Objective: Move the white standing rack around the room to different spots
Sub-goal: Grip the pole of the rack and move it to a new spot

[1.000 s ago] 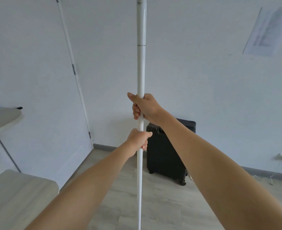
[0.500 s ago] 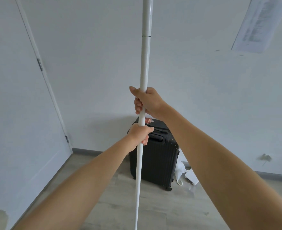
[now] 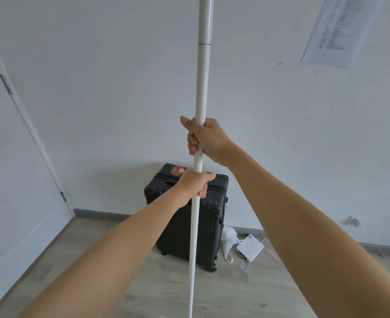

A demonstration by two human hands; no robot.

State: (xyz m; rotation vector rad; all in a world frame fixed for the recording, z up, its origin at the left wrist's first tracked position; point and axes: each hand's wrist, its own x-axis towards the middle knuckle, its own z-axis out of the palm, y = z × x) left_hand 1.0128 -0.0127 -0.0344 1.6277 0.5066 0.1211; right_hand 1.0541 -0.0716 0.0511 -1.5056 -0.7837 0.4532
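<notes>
The white standing rack (image 3: 202, 83) shows as a tall thin pole running from the top edge to the bottom edge, nearly upright, leaning slightly. My right hand (image 3: 206, 138) grips the pole at mid-height. My left hand (image 3: 195, 183) grips it just below, a short gap under the right hand. The rack's base and top are out of frame.
A black suitcase (image 3: 212, 216) stands against the white wall straight behind the pole. A white bag (image 3: 228, 242) and a white box (image 3: 250, 247) lie on the wood floor to its right. A white door (image 3: 10, 180) is on the left; a paper sheet (image 3: 341, 31) hangs top right.
The view has swung to the right: the door has slid to the left edge, the tables at the left have gone out of view, and the suitcase looks closer and more central. Both hands keep their grip.
</notes>
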